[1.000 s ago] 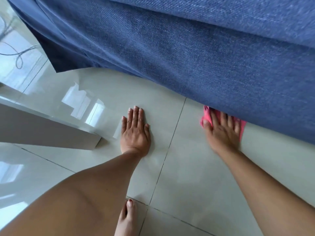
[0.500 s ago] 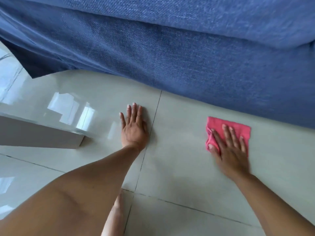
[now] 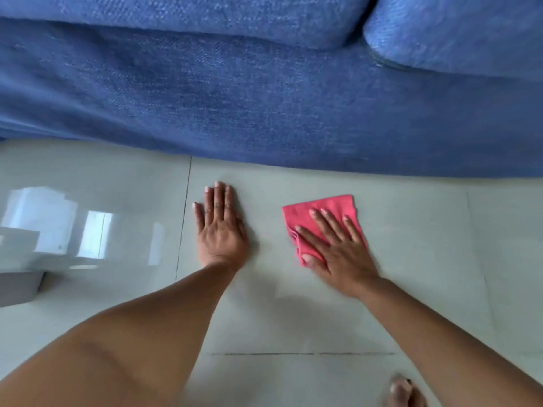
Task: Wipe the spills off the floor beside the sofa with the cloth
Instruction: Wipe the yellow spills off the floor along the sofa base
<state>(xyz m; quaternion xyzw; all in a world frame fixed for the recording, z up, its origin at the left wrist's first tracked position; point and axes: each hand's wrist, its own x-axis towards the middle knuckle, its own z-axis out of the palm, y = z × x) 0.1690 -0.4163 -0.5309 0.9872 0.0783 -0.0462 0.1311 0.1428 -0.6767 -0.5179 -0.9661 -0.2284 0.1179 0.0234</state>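
Note:
A folded pink cloth [image 3: 323,210] lies flat on the pale glossy floor tiles [image 3: 411,245], a short way in front of the blue sofa [image 3: 264,98]. My right hand [image 3: 338,248] presses down on the cloth's near half with fingers spread, thumb at its left edge. My left hand [image 3: 219,230] rests palm-down on the bare tile to the left of the cloth, fingers together, holding nothing. No spill shows clearly on the tiles.
The sofa's front runs across the whole upper view, with two seat cushions [image 3: 455,30] above. A grey low furniture edge [image 3: 17,286] sits at the left. My bare toes [image 3: 402,392] show at the bottom right. Tile joints cross the floor.
My right hand has slid the cloth out from the sofa's base toward me and leftward. The view has shifted right; my left hand stays planted on the tile.

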